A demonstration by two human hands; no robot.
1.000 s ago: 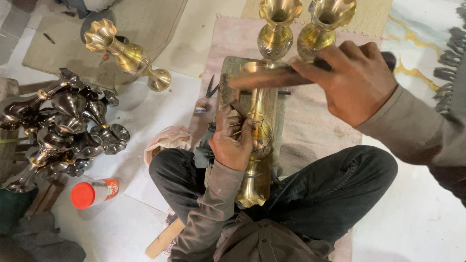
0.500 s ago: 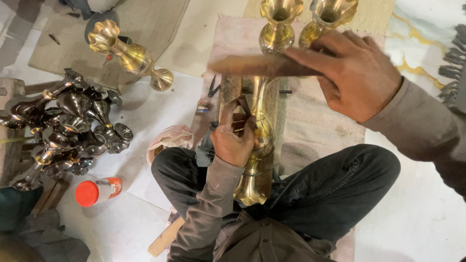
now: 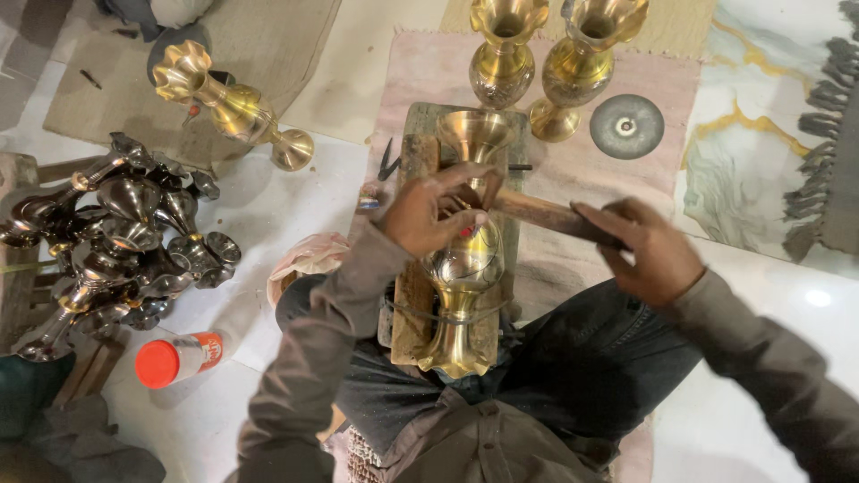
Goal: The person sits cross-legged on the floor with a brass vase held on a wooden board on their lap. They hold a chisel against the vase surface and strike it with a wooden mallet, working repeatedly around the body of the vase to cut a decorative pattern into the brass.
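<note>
A person sits cross-legged on the white floor (image 3: 268, 197) with a pale pink woven rug (image 3: 420, 80) reaching toward twelve o'clock. At nine o'clock lies a heap of dark unpolished metal vases (image 3: 116, 241). Across the lap rests a worn wooden work block (image 3: 413, 304), and on it lies a polished brass fluted vase (image 3: 465, 268), mouth toward twelve o'clock and foot toward six. At twelve o'clock two upright brass vases (image 3: 541, 54) stand side by side, and at ten o'clock a tipped brass vase (image 3: 228, 103) lies on its side. The right hand (image 3: 649, 250) is at three o'clock of the lying vase, its grip closed around a brown wooden mallet handle (image 3: 546, 215) that points toward the vase. The left hand (image 3: 429, 215) sits directly over the vase's neck, fingers curled and pinched on something small that cannot be made out. At one o'clock lies a round grey metal disc (image 3: 626, 125); at eight o'clock, a small bottle with a red cap (image 3: 179, 358).
</note>
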